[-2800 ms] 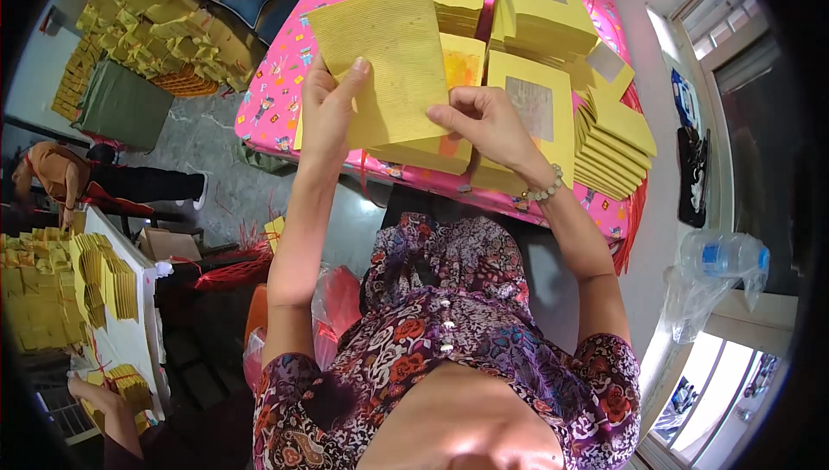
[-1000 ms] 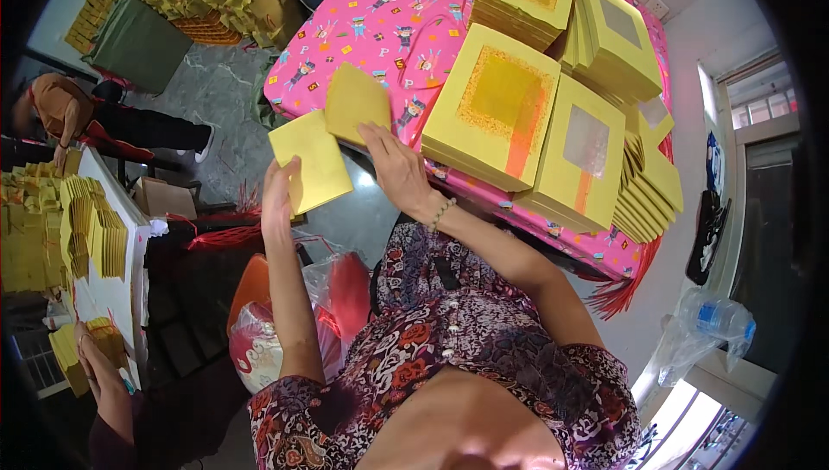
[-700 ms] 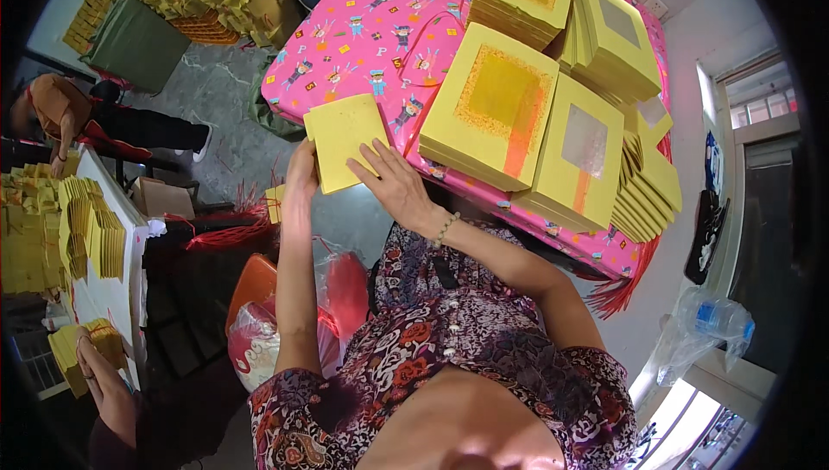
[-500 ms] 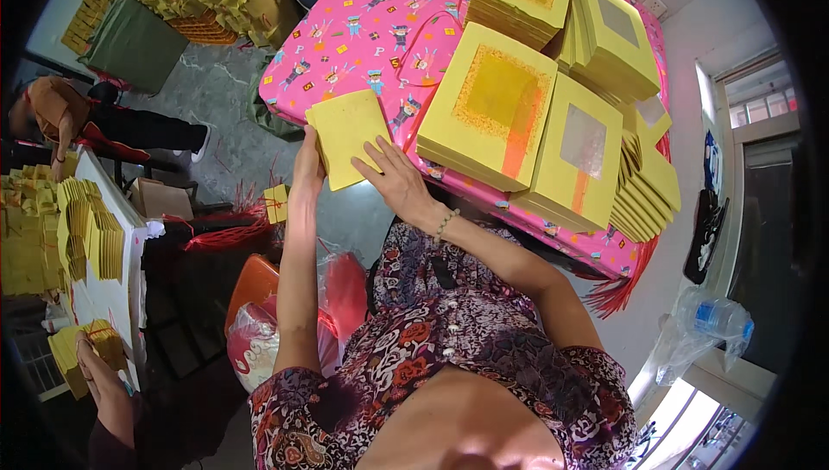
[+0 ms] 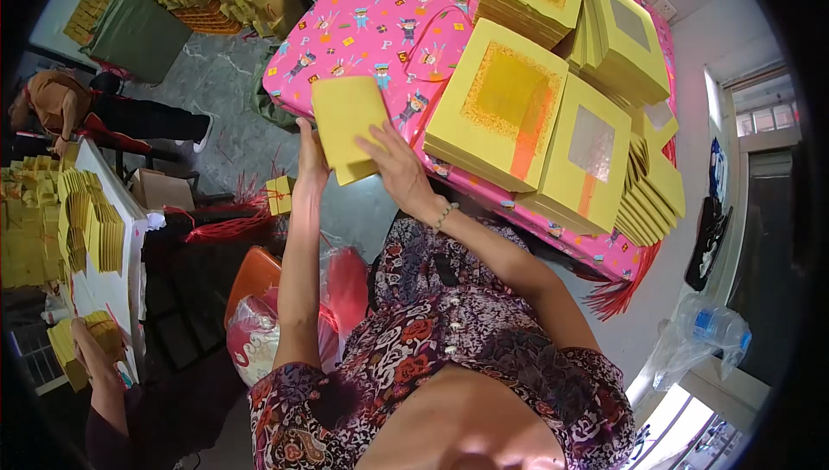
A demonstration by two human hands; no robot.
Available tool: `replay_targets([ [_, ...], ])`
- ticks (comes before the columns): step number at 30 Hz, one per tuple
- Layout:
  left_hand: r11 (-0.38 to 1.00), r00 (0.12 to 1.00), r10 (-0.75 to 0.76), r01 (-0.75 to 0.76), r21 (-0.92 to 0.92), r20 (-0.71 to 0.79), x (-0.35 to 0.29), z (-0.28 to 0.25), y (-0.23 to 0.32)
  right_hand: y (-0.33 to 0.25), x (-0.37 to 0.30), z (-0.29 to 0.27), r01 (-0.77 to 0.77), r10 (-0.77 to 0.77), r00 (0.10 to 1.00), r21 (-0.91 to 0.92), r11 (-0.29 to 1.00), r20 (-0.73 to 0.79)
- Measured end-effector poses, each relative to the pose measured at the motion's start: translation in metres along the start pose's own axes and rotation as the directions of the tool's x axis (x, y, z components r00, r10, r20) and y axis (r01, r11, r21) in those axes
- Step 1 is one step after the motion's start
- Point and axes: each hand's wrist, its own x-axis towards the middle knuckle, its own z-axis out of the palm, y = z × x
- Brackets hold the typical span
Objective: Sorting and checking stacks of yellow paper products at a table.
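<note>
A yellow paper bundle (image 5: pixel 348 116) is held up at the near left corner of the pink-covered table. My left hand (image 5: pixel 313 159) supports its left edge, the fingers partly hidden behind it. Across its lower right part, the fingers of my right hand (image 5: pixel 401 172) press on the paper; they look slightly blurred. A beaded bracelet (image 5: pixel 446 217) circles my right wrist. To the right of the bundle stands a tall stack of yellow paper (image 5: pixel 501 99) with an orange-gold square and an orange strip. Beside it is another yellow stack (image 5: pixel 585 146) with a silver square.
More yellow stacks (image 5: pixel 626 25) fill the table's right side on the patterned pink cover (image 5: pixel 345 30). Red strands (image 5: pixel 623 284) hang off its corner. Left are a white table (image 5: pixel 104 289) with yellow bundles, a co-worker's hand (image 5: pixel 95 353), another person (image 5: pixel 65 103) and an orange stool (image 5: pixel 255 276).
The paper bundle has tilted more upright and its face has shifted slightly right and up. My right fingers have slid a little along it. The co-worker's hand at lower left has moved slightly.
</note>
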Motion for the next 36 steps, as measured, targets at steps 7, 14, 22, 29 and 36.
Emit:
replay_targets([
  [7,0.997,0.997,0.061,-0.063,-0.048,-0.047,0.0,0.001,-0.005,0.015,-0.008,0.001,0.167,-0.142,0.98,-0.186,0.968,0.142],
  [14,0.987,0.99,0.139,-0.141,0.075,0.03,0.004,0.0,-0.019,0.011,-0.009,0.001,0.06,-0.047,0.994,-0.142,0.988,0.097],
  [22,0.902,0.914,0.406,-0.397,0.169,-0.017,0.015,0.008,-0.031,-0.005,-0.015,-0.008,0.06,-0.041,0.995,-0.21,0.976,0.09],
  [29,0.893,0.934,0.354,-0.352,0.282,0.047,0.038,0.032,0.011,-0.067,-0.032,-0.112,0.127,-0.128,0.991,0.01,0.992,0.038],
  [36,0.655,0.865,0.488,-0.451,0.606,0.116,0.095,0.034,0.013,-0.064,-0.036,-0.214,-0.107,0.098,0.994,-0.268,0.958,-0.048],
])
